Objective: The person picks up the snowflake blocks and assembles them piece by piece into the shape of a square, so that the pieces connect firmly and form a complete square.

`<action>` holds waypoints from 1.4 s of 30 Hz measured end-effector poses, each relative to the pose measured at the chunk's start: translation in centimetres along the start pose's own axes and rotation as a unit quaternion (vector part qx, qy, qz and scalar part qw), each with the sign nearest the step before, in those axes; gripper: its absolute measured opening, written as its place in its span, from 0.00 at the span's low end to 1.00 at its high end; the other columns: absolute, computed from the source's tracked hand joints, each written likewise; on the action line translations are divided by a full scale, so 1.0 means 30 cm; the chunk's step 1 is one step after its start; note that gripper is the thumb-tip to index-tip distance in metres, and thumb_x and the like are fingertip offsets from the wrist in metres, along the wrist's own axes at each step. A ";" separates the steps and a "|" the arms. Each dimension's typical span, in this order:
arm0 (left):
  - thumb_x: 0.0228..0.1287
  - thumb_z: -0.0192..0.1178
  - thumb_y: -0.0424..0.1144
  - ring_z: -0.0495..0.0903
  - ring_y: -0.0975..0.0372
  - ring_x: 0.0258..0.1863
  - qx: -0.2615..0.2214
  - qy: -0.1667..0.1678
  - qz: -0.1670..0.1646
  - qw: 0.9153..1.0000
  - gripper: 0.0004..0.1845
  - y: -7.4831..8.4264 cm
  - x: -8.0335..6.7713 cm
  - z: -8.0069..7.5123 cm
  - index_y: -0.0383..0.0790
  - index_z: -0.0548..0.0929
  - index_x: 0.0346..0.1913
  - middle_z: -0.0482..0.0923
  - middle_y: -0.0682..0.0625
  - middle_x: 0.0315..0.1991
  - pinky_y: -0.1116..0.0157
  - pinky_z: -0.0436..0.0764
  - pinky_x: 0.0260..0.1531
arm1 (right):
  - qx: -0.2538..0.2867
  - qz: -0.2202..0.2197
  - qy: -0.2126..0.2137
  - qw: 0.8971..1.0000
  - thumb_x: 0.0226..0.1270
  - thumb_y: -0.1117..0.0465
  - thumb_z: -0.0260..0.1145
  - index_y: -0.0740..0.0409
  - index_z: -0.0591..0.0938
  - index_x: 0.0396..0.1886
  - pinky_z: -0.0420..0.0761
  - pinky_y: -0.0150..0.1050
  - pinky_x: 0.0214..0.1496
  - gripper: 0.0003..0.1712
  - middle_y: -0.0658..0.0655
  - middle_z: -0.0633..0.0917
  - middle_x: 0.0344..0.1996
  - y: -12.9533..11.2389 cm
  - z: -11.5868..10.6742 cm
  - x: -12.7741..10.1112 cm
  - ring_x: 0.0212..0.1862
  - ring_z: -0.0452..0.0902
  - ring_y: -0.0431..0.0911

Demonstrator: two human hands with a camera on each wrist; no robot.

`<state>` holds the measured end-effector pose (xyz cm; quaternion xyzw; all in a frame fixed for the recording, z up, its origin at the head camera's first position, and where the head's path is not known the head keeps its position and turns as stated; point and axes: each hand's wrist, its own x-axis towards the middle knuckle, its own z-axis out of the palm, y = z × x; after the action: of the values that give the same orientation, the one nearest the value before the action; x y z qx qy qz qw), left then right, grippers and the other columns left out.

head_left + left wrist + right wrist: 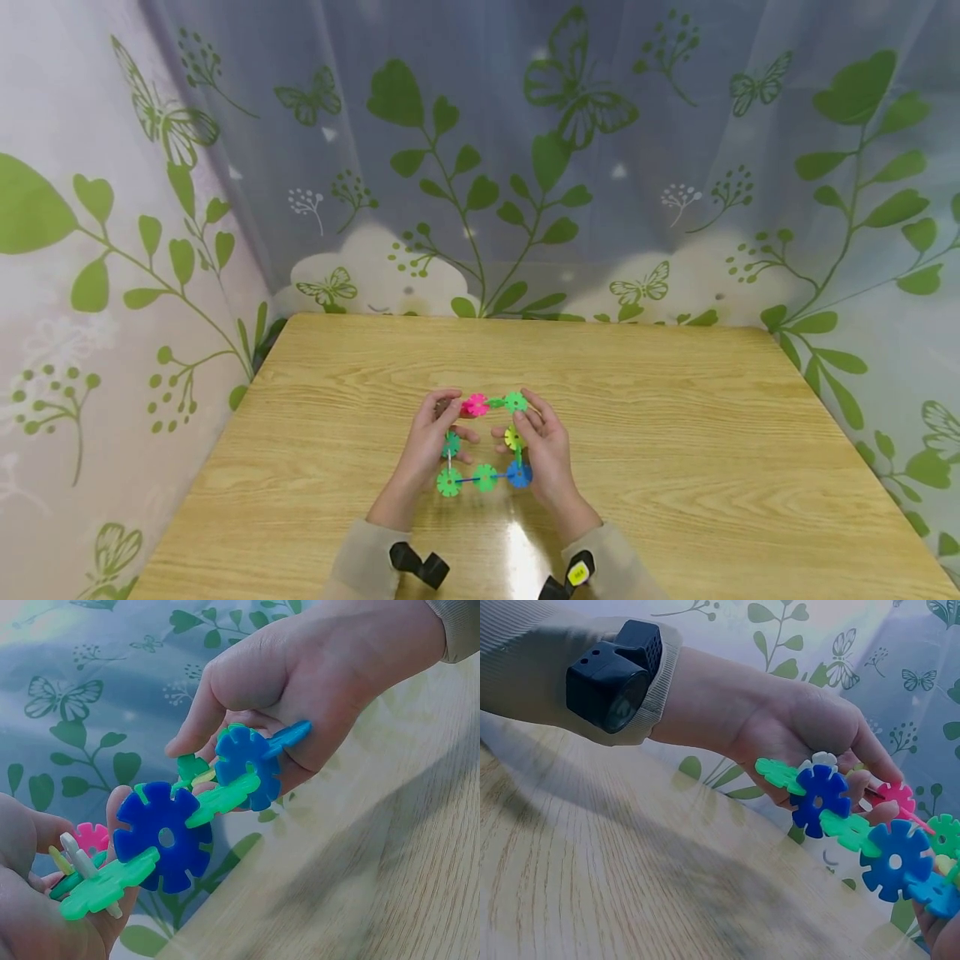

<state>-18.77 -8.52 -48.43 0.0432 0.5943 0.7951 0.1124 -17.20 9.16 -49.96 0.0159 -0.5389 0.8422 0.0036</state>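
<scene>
Several notched plastic snowflake discs are slotted together into a roughly square ring (pixel 485 477), held between both hands over the table. My left hand (pixel 427 442) grips its left side, thumb and fingers around the far left corner by a pink disc (pixel 477 405). My right hand (pixel 551 454) pinches the right side, its thumb near a green disc (pixel 515 402) at the far right corner. Along the near side run green discs and a blue disc (pixel 519 474). In the left wrist view a dark blue disc (pixel 163 836) faces the camera. The fingers partly hide the ring's sides.
A wood-grain table (pixel 675 400) lies under the hands. Curtains (pixel 480 167) printed with green leaves and butterflies hang behind it and at both sides. Small black cameras (pixel 420 565) are strapped at both sleeve cuffs.
</scene>
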 end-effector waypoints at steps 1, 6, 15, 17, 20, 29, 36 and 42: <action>0.74 0.44 0.43 0.80 0.58 0.29 0.000 0.002 0.002 1.000 0.19 -0.002 -0.001 0.001 0.38 0.61 0.61 0.61 0.41 0.53 0.64 0.83 0.19 | 0.002 0.001 -0.001 1.000 0.68 0.60 0.60 0.56 0.64 0.65 0.85 0.45 0.35 0.28 0.66 0.74 0.54 0.001 0.000 0.000 0.39 0.81 0.57; 0.73 0.46 0.46 0.80 0.58 0.29 0.006 0.006 0.008 1.000 0.20 -0.008 -0.003 0.003 0.38 0.62 0.60 0.61 0.40 0.54 0.64 0.83 0.18 | 0.003 0.004 -0.003 1.000 0.68 0.60 0.59 0.57 0.65 0.65 0.85 0.44 0.35 0.27 0.68 0.73 0.55 0.004 0.003 -0.001 0.39 0.82 0.58; 0.74 0.41 0.48 0.78 0.57 0.31 0.056 -0.020 0.001 0.998 0.23 -0.004 -0.009 0.010 0.36 0.57 0.62 0.59 0.39 0.56 0.62 0.84 0.21 | -0.028 0.000 0.005 1.000 0.70 0.62 0.57 0.59 0.66 0.65 0.86 0.42 0.33 0.26 0.66 0.76 0.54 0.009 0.006 0.003 0.38 0.82 0.57; 0.74 0.41 0.48 0.78 0.57 0.32 0.061 -0.022 -0.002 0.998 0.24 -0.003 -0.010 0.011 0.35 0.56 0.63 0.60 0.39 0.56 0.61 0.84 0.21 | -0.025 -0.002 0.005 1.000 0.70 0.62 0.57 0.60 0.65 0.66 0.86 0.42 0.33 0.27 0.66 0.76 0.54 0.010 0.005 0.003 0.38 0.82 0.56; 0.75 0.40 0.47 0.77 0.56 0.32 0.061 -0.027 -0.007 0.998 0.24 0.000 -0.012 0.011 0.34 0.55 0.64 0.60 0.39 0.55 0.59 0.85 0.22 | -0.023 -0.005 0.005 1.000 0.69 0.62 0.58 0.61 0.64 0.67 0.85 0.42 0.33 0.29 0.65 0.75 0.55 0.014 0.003 0.003 0.37 0.82 0.55; 0.76 0.38 0.44 0.77 0.54 0.33 0.060 -0.032 -0.007 0.998 0.22 0.012 -0.016 0.007 0.33 0.54 0.63 0.59 0.39 0.55 0.54 0.85 0.23 | -0.009 0.000 -0.011 1.000 0.68 0.59 0.60 0.65 0.60 0.68 0.85 0.37 0.33 0.33 0.65 0.74 0.52 0.026 -0.012 0.000 0.36 0.83 0.53; 0.75 0.40 0.47 0.77 0.58 0.32 0.058 -0.028 -0.005 0.998 0.24 -0.005 -0.007 0.002 0.34 0.55 0.63 0.58 0.40 0.55 0.61 0.84 0.21 | 0.013 0.004 -0.021 1.000 0.68 0.58 0.59 0.64 0.61 0.68 0.85 0.36 0.34 0.33 0.55 0.84 0.36 0.030 -0.017 -0.006 0.30 0.83 0.47; 0.75 0.40 0.46 0.77 0.56 0.33 0.056 -0.024 -0.011 0.998 0.23 -0.006 -0.009 0.007 0.35 0.55 0.63 0.58 0.40 0.55 0.58 0.85 0.22 | -0.021 -0.032 -0.046 0.998 0.69 0.58 0.58 0.61 0.64 0.68 0.85 0.41 0.37 0.30 0.57 0.81 0.49 0.021 -0.010 -0.001 0.32 0.82 0.48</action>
<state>-18.45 -8.34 -48.53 0.0619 0.6356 0.7581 0.1325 -17.18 9.17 -50.65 0.0716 -0.5556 0.8284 0.0065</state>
